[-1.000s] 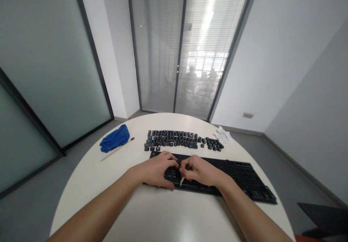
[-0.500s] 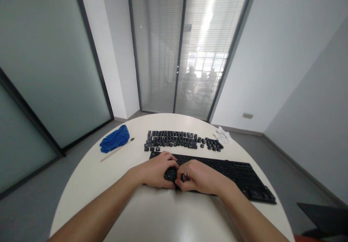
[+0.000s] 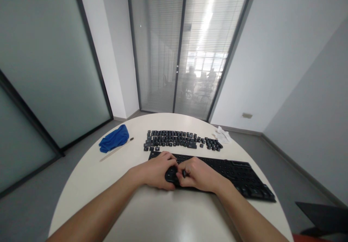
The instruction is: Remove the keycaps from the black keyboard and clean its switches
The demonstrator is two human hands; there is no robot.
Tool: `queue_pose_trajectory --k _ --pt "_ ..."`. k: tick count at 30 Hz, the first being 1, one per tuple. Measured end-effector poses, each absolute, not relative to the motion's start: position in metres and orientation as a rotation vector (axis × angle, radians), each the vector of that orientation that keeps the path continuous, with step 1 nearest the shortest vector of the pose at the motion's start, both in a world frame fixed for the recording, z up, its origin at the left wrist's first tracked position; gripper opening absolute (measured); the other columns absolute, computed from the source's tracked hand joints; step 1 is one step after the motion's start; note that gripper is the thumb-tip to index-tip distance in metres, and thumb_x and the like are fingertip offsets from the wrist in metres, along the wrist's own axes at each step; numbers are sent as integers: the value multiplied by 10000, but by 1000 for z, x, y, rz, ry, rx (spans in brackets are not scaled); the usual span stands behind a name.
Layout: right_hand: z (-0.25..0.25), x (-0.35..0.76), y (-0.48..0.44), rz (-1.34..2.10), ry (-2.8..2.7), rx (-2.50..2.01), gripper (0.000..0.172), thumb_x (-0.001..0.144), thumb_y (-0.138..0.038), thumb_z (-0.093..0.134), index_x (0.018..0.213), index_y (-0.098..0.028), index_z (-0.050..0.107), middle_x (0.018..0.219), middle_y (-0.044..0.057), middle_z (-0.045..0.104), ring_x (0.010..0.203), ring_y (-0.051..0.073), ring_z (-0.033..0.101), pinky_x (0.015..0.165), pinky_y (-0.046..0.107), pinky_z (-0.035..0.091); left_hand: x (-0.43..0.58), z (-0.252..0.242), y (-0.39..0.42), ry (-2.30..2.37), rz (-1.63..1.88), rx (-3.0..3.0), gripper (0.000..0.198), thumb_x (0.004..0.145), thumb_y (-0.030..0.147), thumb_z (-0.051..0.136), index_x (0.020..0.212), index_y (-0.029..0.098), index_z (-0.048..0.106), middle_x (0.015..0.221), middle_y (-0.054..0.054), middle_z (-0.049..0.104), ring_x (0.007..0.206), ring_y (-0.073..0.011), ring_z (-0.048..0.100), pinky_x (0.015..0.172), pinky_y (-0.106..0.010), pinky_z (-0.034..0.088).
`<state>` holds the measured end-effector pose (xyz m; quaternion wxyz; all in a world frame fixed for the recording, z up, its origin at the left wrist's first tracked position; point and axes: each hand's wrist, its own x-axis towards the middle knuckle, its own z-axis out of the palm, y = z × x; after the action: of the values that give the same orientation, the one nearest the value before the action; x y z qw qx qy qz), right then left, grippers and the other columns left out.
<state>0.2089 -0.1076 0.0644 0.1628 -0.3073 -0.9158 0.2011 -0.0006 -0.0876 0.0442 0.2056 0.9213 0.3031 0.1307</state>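
A black keyboard (image 3: 217, 167) lies across the table with many of its keycaps off, showing bare key posts. My left hand (image 3: 157, 171) grips its left part, fingers bent over the top and thumb at the near edge. Right beside it, my right hand (image 3: 197, 175) is closed in a pinch low over the keyboard. A small dark tool (image 3: 184, 173) shows between its fingers, mostly hidden, so its kind is unclear. Behind the keyboard, loose black keycaps (image 3: 171, 140) are laid out in rows like a keyboard layout.
The round white table (image 3: 89, 195) carries a crumpled blue cloth (image 3: 114, 139) and a thin wooden stick with a dark tip (image 3: 116, 149) at left. A crumpled white tissue (image 3: 222, 135) lies at the back right. Below the right edge is a dark chair-like object (image 3: 323, 216).
My right hand has shifted and turned slightly over the keyboard, still pinching the dark tool. My left hand stays in place on the keyboard.
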Motion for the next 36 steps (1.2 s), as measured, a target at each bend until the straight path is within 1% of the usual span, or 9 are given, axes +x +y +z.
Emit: queue_pose_trajectory --k 5,9,12,14,18,24,27,31,36 --pt "45 205 -101 523 -2537 -891 214 813 -155 527 600 -174 521 565 -28 521 494 90 397 527 218 286 3 44 -90 860 333 2598 459 602 315 805 991 217 581 1159 -76 524 1160 -309 439 1007 -422 426" --pt "28 197 -99 533 -2392 -924 207 791 -153 494 585 -179 503 489 -36 483 451 95 412 503 213 296 4 43 -90 870 336 2605 477 595 323 810 993 217 570 1136 -75 524 1150 -310 439 998 -422 430" --pt "21 195 -99 567 -2342 -920 222 799 -172 488 578 -182 505 478 -29 508 443 100 427 506 215 321 3 44 -90 880 332 2608 471 603 321 802 1001 224 571 1136 -71 522 1159 -311 438 1009 -428 420" --pt "19 197 -97 613 -2303 -908 256 828 -208 479 574 -184 501 484 -27 512 446 101 436 510 218 333 3 44 -90 879 320 2604 478 608 330 801 1016 223 576 1133 -72 524 1156 -312 442 1006 -433 425" --pt "23 205 -89 582 -1911 -1078 411 927 -330 381 543 -198 439 461 -33 425 457 110 425 497 228 322 1 45 -90 844 329 2611 519 621 336 803 1076 208 587 1142 -83 526 1164 -312 440 1020 -427 425" --pt "31 207 -83 648 -1937 -1033 436 920 -391 406 531 -198 447 476 -27 439 479 117 446 518 237 342 0 48 -91 821 347 2604 536 611 320 822 1088 205 608 1180 -85 539 1171 -310 448 1039 -427 415" --pt "27 207 -82 681 -1889 -1041 436 926 -401 408 545 -198 464 465 -33 425 468 116 433 514 236 343 -2 49 -89 810 378 2563 510 676 390 794 1121 219 613 1196 -85 557 1166 -303 470 1027 -429 422" --pt "19 211 -79 719 -1813 -1063 436 933 -412 406 559 -202 480 444 -41 402 445 118 415 491 234 334 -8 50 -82 834 405 2422 408 851 462 637 1182 226 598 1166 -76 615 1114 -262 545 1007 -409 433" --pt "15 215 -75 695 -1691 -1077 443 922 -409 413 531 -208 461 450 -37 404 455 122 413 492 240 330 -11 50 -78 857 415 2336 456 893 467 587 1270 211 555 1262 -93 607 1179 -267 542 1049 -418 406"
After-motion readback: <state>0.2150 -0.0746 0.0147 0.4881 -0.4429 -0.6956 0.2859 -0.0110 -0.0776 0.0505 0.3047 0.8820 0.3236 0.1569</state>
